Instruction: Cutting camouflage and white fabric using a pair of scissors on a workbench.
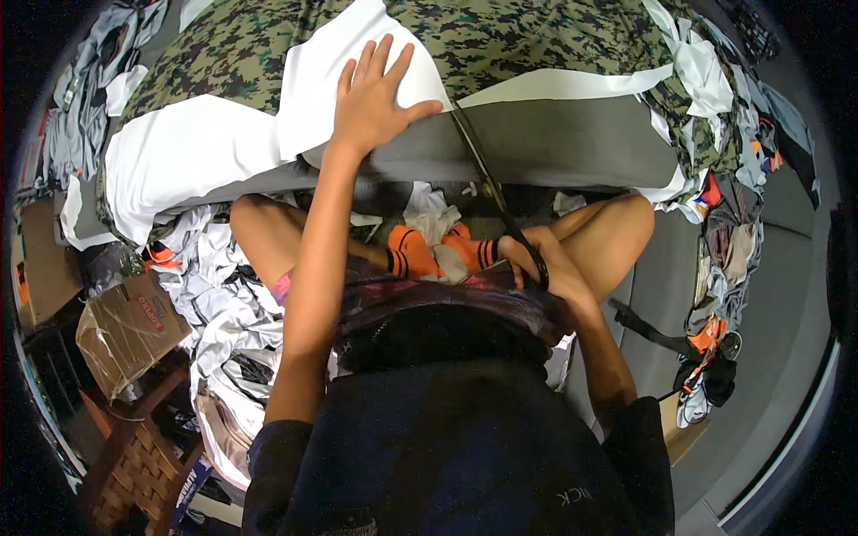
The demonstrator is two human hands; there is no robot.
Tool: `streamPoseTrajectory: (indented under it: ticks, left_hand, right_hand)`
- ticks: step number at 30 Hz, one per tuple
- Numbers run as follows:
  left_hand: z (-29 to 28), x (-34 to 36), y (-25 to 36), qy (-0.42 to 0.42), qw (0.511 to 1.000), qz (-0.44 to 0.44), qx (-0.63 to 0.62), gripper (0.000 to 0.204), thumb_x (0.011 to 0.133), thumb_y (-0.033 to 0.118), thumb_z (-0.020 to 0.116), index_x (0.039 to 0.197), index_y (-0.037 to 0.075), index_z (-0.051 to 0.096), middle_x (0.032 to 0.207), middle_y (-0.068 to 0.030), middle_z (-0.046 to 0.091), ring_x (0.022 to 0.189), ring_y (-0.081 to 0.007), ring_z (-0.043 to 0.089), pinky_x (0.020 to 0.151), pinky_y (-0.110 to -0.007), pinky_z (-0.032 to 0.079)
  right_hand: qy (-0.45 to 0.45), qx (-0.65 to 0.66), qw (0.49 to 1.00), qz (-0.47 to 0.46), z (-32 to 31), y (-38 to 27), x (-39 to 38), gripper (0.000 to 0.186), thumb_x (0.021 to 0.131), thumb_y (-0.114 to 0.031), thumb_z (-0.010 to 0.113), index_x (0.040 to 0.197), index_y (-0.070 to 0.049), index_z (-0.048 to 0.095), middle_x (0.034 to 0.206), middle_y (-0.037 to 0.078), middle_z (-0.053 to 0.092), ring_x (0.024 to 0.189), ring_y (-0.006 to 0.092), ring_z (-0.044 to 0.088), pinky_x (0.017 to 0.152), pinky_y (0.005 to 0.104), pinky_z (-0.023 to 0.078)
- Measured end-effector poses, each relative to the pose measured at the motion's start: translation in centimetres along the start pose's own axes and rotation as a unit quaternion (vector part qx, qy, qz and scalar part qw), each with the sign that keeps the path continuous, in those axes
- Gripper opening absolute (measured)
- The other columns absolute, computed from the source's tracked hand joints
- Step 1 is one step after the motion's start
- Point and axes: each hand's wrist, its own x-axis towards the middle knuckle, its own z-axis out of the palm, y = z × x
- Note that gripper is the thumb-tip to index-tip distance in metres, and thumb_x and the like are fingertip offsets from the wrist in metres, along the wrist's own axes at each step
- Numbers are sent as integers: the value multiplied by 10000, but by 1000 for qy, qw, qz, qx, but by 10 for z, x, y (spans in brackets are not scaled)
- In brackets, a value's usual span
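Observation:
My left hand (375,103) lies flat with fingers spread on a white cloth (308,67), which covers part of a camouflage-patterned fabric (527,40) on a grey padded surface (572,134). Down by my lap, my right hand (552,259) has its fingers curled around the lower end of a long, narrow dark strip (483,174). The strip slants up and left, its far end at the white cloth's right edge. What kind of thing the strip is, I cannot make out. Below the padded edge, my feet in orange socks (413,250) with black bands are crossed.
White and grey fabric scraps (232,308) are heaped to my left, beside a brown cardboard box (134,330) and a woven brown piece (138,478). Along the right, a grey sofa-like surface (778,330) bears more clothes (742,241) and a black strap (648,329).

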Motion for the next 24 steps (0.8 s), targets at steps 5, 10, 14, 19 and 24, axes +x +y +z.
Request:
streamPoseTrajectory:
  ticks: [5,10,14,19,24]
  left_hand:
    - [-2,0,0,-12,1000,-10,2,883,724,710,558,1416,188,390,1509,-86,272,1413,-244,189,1118,-422,149]
    - [0,2,1,-9,1000,5,-6,857,742,680,581,1434,226,358,1518,-68,258,1409,-249,204,1113,-420,164]
    - [-2,0,0,-12,1000,-1,-2,862,739,676,586,1435,224,355,1517,-72,258,1409,-253,204,1112,-423,165]
    - [-2,1,0,-11,1000,-2,-5,864,734,667,597,1434,222,356,1516,-75,260,1408,-257,207,1111,-425,163]
    - [-2,1,1,-12,1000,-5,-5,866,730,659,606,1435,221,356,1515,-76,262,1407,-257,211,1112,-424,160]
  right_hand:
    - [25,-14,1000,-4,6,-1,24,466,896,-395,575,577,-62,504,494,1,453,459,79,446,445,210,345]
    - [72,48,996,-11,11,-5,44,477,840,-412,655,555,-48,537,477,7,450,427,99,383,410,256,290]
    - [91,-7,995,-40,17,5,53,507,837,-421,657,528,-44,517,468,3,421,431,105,358,415,273,287]
    - [107,-15,994,-36,27,3,51,542,836,-428,655,495,-39,493,459,-1,385,433,112,334,420,291,282]
    - [114,-4,992,-48,31,-2,49,556,836,-434,653,484,-37,487,450,-2,388,429,115,339,419,292,286]
